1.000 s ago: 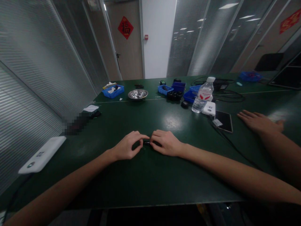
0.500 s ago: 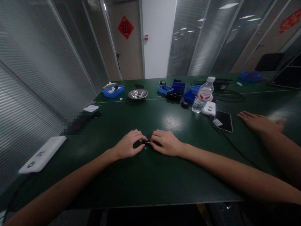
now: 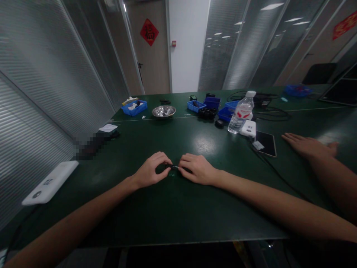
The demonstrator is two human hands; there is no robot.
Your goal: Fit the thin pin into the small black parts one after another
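Observation:
Near the middle of the green table (image 3: 145, 219), both hands meet at a thin black stick-like thing (image 3: 173, 167) with a bright metal stretch. My left hand (image 3: 153, 169) pinches its dark left end between thumb and fingers. The other end is in the closed fingertips of my right hand (image 3: 198, 169), which rests on the tabletop. Fingers cover both ends, so its exact kind cannot be made out. A small greenish glint shows on the table just below it.
Another person's hand (image 3: 309, 146) lies flat at right. Nearby are a tablet (image 3: 266, 144), a white power bank (image 3: 248, 128) and a water bottle (image 3: 241, 113). Farther back stand a metal bowl (image 3: 164, 112) and blue baskets (image 3: 134, 108). Another white power bank (image 3: 51, 183) lies left.
My left hand has shifted slightly left and away from me, widening the gap between the hands. More of the thin thing's metal shows. My right hand has hardly moved.

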